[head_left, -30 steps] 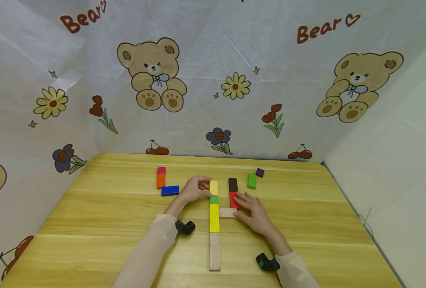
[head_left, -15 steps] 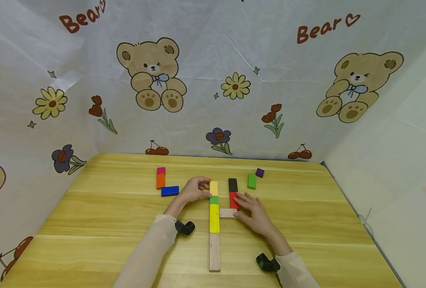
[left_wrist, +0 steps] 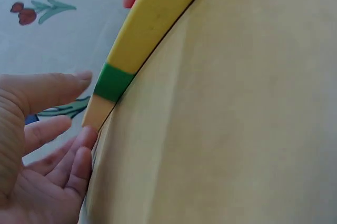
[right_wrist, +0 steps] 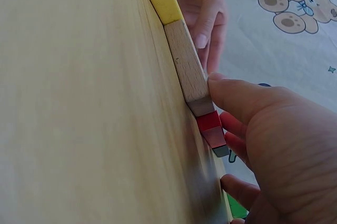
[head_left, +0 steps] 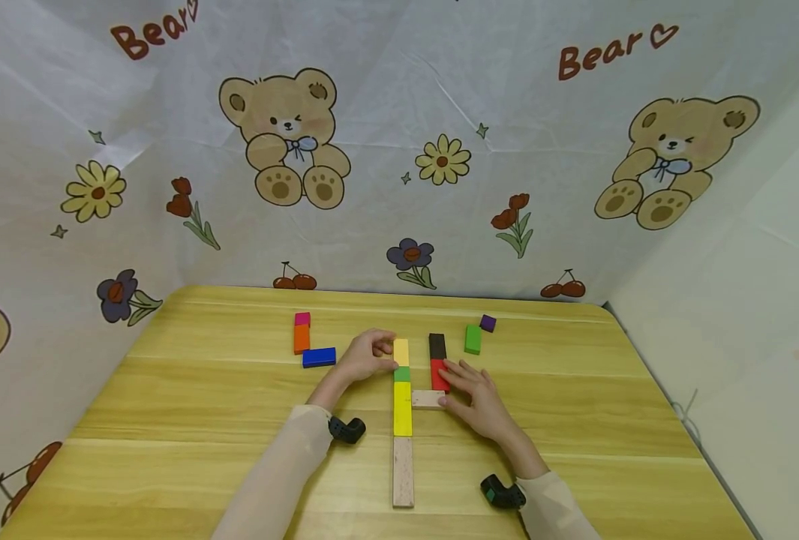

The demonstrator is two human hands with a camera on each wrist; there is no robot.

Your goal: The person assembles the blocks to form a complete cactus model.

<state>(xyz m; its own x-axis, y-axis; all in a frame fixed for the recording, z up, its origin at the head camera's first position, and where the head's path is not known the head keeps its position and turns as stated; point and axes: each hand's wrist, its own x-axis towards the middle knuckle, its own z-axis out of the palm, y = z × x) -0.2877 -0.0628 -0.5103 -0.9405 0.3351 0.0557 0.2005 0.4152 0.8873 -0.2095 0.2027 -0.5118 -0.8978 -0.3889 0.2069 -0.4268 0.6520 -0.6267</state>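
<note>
A straight column of blocks lies on the table: a pale yellow block (head_left: 401,352), a small green block (head_left: 402,374), a yellow block (head_left: 402,409) and a long bare-wood block (head_left: 403,472). My left hand (head_left: 367,355) touches the pale yellow block's left side with its fingertips, its thumb near the green block. A short bare-wood block (head_left: 428,400) sticks out right from the yellow one. Beyond its right end lie a red block (head_left: 437,379) and a black block (head_left: 437,346), end to end. My right hand (head_left: 478,399) rests its thumb against the short wood block, fingers extended beside the red one.
Left of the column lie a pink block (head_left: 302,319), an orange block (head_left: 301,339) and a blue block (head_left: 319,358). A light green block (head_left: 473,339) and a purple cube (head_left: 488,323) lie at the back right. A bear-print cloth (head_left: 372,225) hangs behind the wooden table (head_left: 169,420).
</note>
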